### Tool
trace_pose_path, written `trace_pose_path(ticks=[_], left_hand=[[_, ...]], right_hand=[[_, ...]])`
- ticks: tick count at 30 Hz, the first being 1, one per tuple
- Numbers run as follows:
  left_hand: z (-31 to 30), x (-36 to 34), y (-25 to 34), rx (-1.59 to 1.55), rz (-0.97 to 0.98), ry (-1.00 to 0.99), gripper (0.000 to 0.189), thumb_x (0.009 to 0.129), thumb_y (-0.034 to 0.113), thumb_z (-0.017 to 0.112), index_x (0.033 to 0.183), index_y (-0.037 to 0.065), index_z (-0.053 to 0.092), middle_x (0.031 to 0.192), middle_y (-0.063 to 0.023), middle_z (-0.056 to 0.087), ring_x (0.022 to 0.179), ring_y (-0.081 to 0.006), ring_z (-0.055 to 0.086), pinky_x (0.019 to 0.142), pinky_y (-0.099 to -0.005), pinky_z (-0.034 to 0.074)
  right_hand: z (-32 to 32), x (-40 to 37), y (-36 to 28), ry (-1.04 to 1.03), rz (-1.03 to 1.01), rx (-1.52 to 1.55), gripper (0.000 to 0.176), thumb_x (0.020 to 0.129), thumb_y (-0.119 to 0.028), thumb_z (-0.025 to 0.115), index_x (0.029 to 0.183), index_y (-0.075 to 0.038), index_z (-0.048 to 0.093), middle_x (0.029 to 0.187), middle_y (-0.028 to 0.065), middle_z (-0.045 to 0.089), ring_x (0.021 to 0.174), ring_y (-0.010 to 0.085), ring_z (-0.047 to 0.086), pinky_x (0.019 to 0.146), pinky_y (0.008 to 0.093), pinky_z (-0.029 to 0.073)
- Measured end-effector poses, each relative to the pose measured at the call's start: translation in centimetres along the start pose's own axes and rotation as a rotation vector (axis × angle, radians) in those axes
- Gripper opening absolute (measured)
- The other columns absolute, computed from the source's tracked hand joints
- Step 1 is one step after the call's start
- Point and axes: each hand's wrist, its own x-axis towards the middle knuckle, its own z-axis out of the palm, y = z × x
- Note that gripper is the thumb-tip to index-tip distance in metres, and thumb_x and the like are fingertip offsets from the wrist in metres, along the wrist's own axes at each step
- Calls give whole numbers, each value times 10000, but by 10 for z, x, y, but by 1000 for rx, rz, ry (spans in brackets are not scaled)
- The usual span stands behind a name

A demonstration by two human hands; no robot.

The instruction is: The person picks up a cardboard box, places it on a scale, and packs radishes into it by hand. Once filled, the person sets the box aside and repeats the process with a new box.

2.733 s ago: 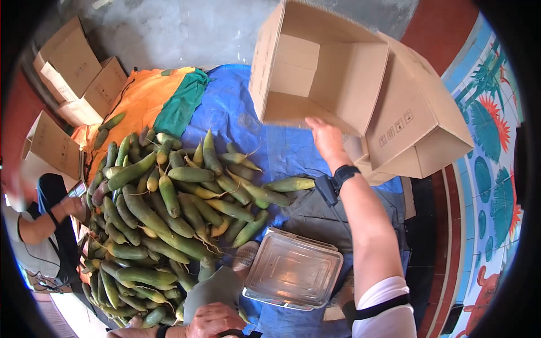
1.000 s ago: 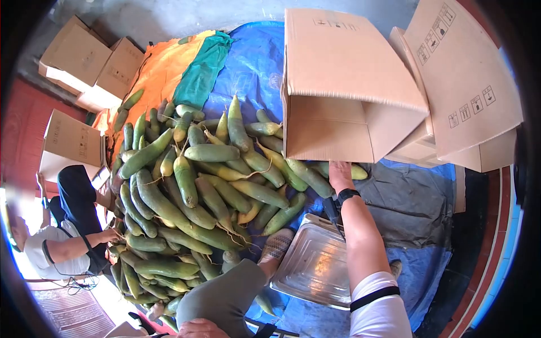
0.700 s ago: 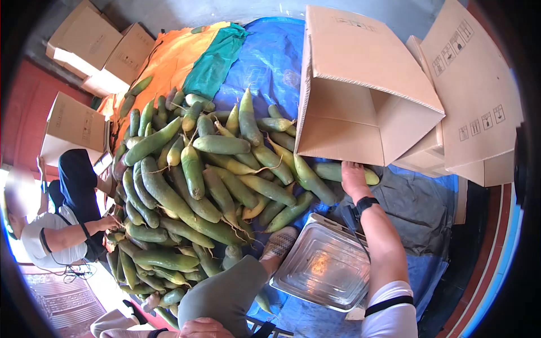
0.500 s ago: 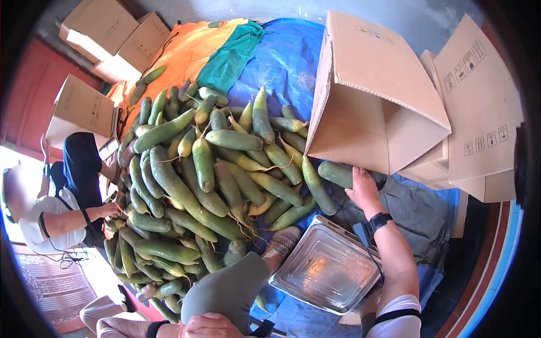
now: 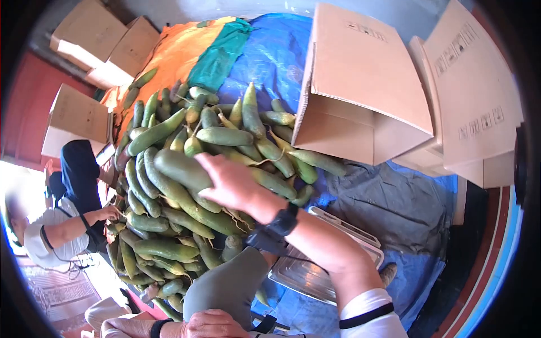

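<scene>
My right hand point(image 5: 234, 183) reaches across to the middle of a large pile of green radishes point(image 5: 186, 217). Its thumb and fingers are closed round the near end of a thick green radish point(image 5: 179, 168), held just over the others. Part of the pile is hidden behind my hand and wrist, which wears a black band. At the bottom edge my left hand point(image 5: 216, 324) lies on my grey-trousered leg point(image 5: 228, 287), fingers loosely laid out and partly cut off by the frame. It holds nothing that I can see.
An open cardboard box point(image 5: 366, 73) lies sideways at upper right, beside more boxes point(image 5: 473, 90). A metal tray-like platform point(image 5: 304, 279), partly covered by my forearm, sits on the blue sheet point(image 5: 315, 315). Another person point(image 5: 67, 219) works at the pile's left edge, near stacked boxes point(image 5: 93, 34).
My right hand has swung left from beside the open box to over the pile, bringing the thick radish along. A long radish near the box has tipped over sideways. My left hand stays put.
</scene>
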Motion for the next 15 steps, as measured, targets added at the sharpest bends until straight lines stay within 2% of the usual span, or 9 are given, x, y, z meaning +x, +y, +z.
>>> trace_pose_path(ticks=[1, 2, 4, 6, 7, 10, 12, 14, 15], left_hand=[[-2, 0, 0, 9, -15, -14, 355, 929, 350, 564, 901, 3, 631, 859, -142, 665, 676, -259, 633, 571, -348, 462], [-3, 0, 0, 17, -30, -25, 359, 930, 355, 561, 903, 4, 631, 861, -140, 665, 680, -260, 636, 573, -349, 463], [-5, -3, 0, 22, -22, -22, 359, 930, 357, 560, 903, 5, 630, 861, -139, 666, 683, -260, 638, 573, -350, 464], [-7, -5, -1, 39, -15, -7, 359, 930, 358, 560, 903, 7, 629, 861, -137, 666, 686, -261, 640, 574, -351, 464], [-8, -5, -1, 32, -9, -5, 359, 930, 357, 560, 901, 6, 629, 861, -137, 667, 688, -261, 641, 574, -353, 464], [-8, -5, -2, 27, -5, -6, 358, 932, 355, 561, 899, 4, 629, 861, -138, 667, 689, -261, 643, 574, -354, 464], [-8, -5, 1, 37, -15, -15, 359, 933, 354, 562, 899, 3, 629, 860, -138, 667, 688, -261, 643, 573, -354, 463], [-9, -4, 0, 43, -27, -13, 368, 933, 360, 567, 896, 0, 629, 859, -137, 667, 687, -260, 645, 572, -353, 464], [-8, -5, 0, 46, -36, -10, 368, 933, 360, 567, 896, 0, 629, 859, -137, 667, 687, -260, 645, 572, -353, 464]], right_hand=[[19, -2, 3, 89, -111, 120, 610, 722, -200, 770, 1238, -48, 485, 1022, 166, 632, 942, 362, 614, 816, 441, 509], [22, -9, 2, 97, -111, 16, 533, 745, -208, 744, 1207, -52, 530, 1045, 167, 626, 982, 337, 604, 818, 426, 510], [6, -27, 34, -54, 88, -172, 406, 766, -207, 705, 1127, -58, 591, 1055, 169, 606, 971, 325, 597, 805, 427, 513], [-17, -57, 100, -81, 451, -421, 318, 764, -199, 679, 1036, -45, 624, 1058, 171, 586, 952, 334, 589, 789, 440, 515], [-24, -82, 134, 115, 535, -529, 352, 743, -176, 689, 1051, -33, 599, 1046, 163, 575, 951, 336, 577, 813, 446, 505], [-43, -135, 226, 284, 487, -833, 506, 694, -95, 725, 1156, -27, 527, 1133, 174, 533, 1050, 349, 530, 920, 430, 460], [-47, -148, 238, 216, 504, -842, 530, 674, -59, 726, 1160, -13, 521, 1148, 180, 523, 1065, 356, 521, 931, 425, 457], [-45, -136, 237, 233, 526, -849, 434, 722, -36, 662, 1134, -13, 528, 1131, 171, 529, 1075, 346, 517, 914, 427, 457], [-44, -131, 236, 212, 598, -895, 287, 792, -62, 577, 1076, -28, 548, 1116, 148, 537, 1065, 314, 526, 886, 425, 458]])
